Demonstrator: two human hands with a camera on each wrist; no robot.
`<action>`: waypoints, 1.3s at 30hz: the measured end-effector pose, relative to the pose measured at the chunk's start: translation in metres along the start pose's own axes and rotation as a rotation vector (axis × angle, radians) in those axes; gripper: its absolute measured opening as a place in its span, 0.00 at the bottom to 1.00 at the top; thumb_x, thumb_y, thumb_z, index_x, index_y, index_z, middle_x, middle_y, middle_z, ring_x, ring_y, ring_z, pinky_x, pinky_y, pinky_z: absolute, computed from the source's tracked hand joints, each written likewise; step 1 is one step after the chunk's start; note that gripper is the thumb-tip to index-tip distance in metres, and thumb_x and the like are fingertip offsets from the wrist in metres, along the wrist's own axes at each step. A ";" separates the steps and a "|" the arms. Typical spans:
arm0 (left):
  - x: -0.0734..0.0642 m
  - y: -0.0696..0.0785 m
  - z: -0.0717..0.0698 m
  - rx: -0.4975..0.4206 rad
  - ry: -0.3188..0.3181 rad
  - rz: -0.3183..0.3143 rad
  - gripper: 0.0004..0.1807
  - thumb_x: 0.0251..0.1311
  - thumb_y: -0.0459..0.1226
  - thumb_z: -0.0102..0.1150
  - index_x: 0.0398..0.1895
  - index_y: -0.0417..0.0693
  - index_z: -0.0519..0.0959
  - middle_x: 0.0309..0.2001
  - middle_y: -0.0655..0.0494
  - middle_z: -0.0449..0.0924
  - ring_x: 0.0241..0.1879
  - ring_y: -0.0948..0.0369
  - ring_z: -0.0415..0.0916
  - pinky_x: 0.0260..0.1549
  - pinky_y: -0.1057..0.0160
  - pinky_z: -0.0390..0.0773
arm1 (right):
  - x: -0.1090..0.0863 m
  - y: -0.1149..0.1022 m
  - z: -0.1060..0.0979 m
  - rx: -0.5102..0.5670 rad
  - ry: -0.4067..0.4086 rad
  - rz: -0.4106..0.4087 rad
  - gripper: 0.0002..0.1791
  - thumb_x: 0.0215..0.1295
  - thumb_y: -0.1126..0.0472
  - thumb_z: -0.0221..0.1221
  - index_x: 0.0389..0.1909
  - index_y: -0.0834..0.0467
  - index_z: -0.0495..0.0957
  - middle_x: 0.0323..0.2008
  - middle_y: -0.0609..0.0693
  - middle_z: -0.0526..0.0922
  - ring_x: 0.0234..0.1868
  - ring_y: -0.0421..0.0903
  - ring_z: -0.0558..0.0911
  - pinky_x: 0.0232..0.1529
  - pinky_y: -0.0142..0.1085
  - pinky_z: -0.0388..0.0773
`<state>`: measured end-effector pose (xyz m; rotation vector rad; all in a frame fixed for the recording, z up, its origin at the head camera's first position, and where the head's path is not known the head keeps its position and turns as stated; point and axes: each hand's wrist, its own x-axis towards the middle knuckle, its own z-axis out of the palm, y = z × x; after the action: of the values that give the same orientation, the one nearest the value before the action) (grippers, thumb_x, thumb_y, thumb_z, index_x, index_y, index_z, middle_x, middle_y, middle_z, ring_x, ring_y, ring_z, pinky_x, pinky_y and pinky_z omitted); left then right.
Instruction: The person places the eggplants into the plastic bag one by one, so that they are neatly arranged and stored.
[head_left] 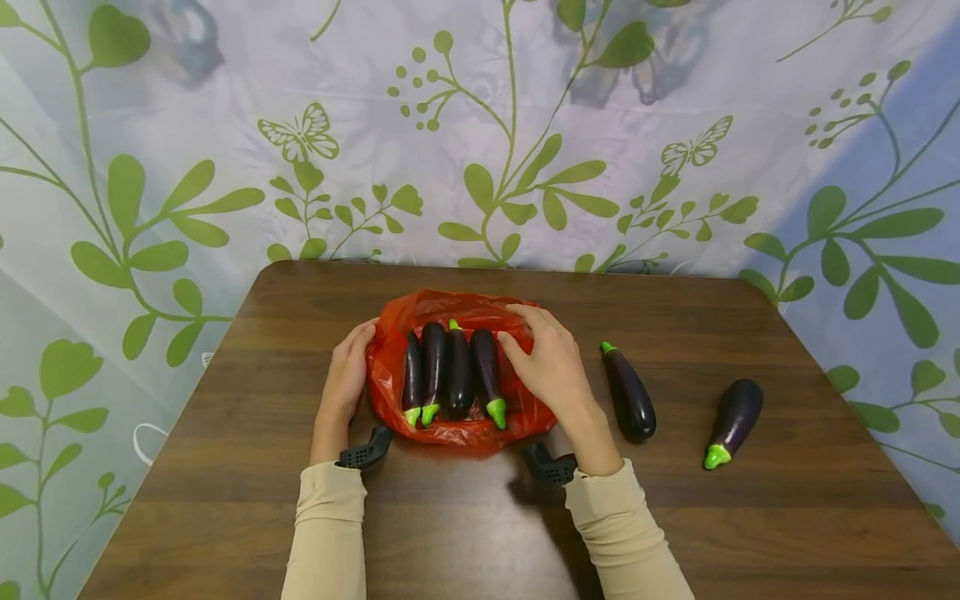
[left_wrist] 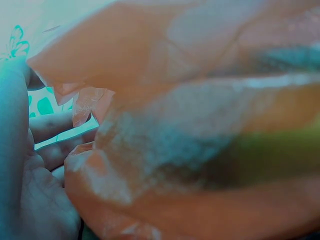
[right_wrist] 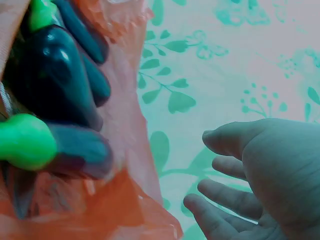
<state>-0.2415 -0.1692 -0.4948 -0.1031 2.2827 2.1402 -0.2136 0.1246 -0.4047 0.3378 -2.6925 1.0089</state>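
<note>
A red plastic bag (head_left: 387, 392) lies spread wide at its mouth on the table. Several eggplants (head_left: 459, 379) with bright green stem ends lie side by side inside it. Along the bag's left side, my left hand (head_left: 347, 375) rests with its fingers extended; the plastic hides part of them in the left wrist view. My right hand (head_left: 553, 367) is over the bag's right rim, fingers spread and loosely bent. In the right wrist view there is a gap between this right hand (right_wrist: 250, 185) and the bag (right_wrist: 125, 200), with nothing held.
To the right of the bag, one eggplant (head_left: 630, 396) lies on the brown wooden table (head_left: 465, 533). Farther right is another eggplant (head_left: 737, 417), its stem toward me. A leaf-patterned cloth (head_left: 480, 125) hangs behind the table's back edge.
</note>
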 end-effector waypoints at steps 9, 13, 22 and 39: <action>0.001 0.000 0.000 0.005 0.002 -0.004 0.30 0.80 0.55 0.39 0.75 0.49 0.69 0.73 0.49 0.69 0.70 0.51 0.66 0.75 0.49 0.61 | 0.001 0.007 -0.020 0.009 0.031 0.046 0.25 0.71 0.56 0.64 0.66 0.57 0.77 0.63 0.59 0.80 0.57 0.59 0.82 0.57 0.55 0.81; 0.001 0.000 0.000 0.008 0.003 -0.008 0.30 0.80 0.55 0.39 0.75 0.49 0.69 0.73 0.49 0.69 0.70 0.51 0.65 0.75 0.49 0.61 | 0.001 0.011 -0.025 0.025 0.036 0.062 0.25 0.72 0.56 0.63 0.67 0.58 0.76 0.62 0.60 0.79 0.58 0.60 0.81 0.58 0.55 0.80; 0.001 -0.002 0.000 0.005 -0.002 -0.012 0.31 0.80 0.56 0.39 0.75 0.50 0.69 0.74 0.49 0.68 0.71 0.51 0.65 0.75 0.48 0.60 | -0.001 0.018 -0.035 0.025 0.043 0.093 0.24 0.73 0.56 0.61 0.68 0.56 0.75 0.65 0.59 0.78 0.61 0.60 0.80 0.61 0.55 0.79; 0.001 -0.001 0.000 0.009 0.006 -0.007 0.30 0.80 0.55 0.39 0.74 0.49 0.70 0.73 0.49 0.69 0.69 0.51 0.66 0.74 0.48 0.63 | -0.004 0.033 -0.054 0.012 0.083 0.131 0.25 0.74 0.56 0.61 0.68 0.57 0.75 0.67 0.60 0.76 0.63 0.60 0.78 0.63 0.56 0.77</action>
<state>-0.2424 -0.1689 -0.4961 -0.1177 2.2917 2.1288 -0.2113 0.1855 -0.3864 0.1206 -2.6634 1.0509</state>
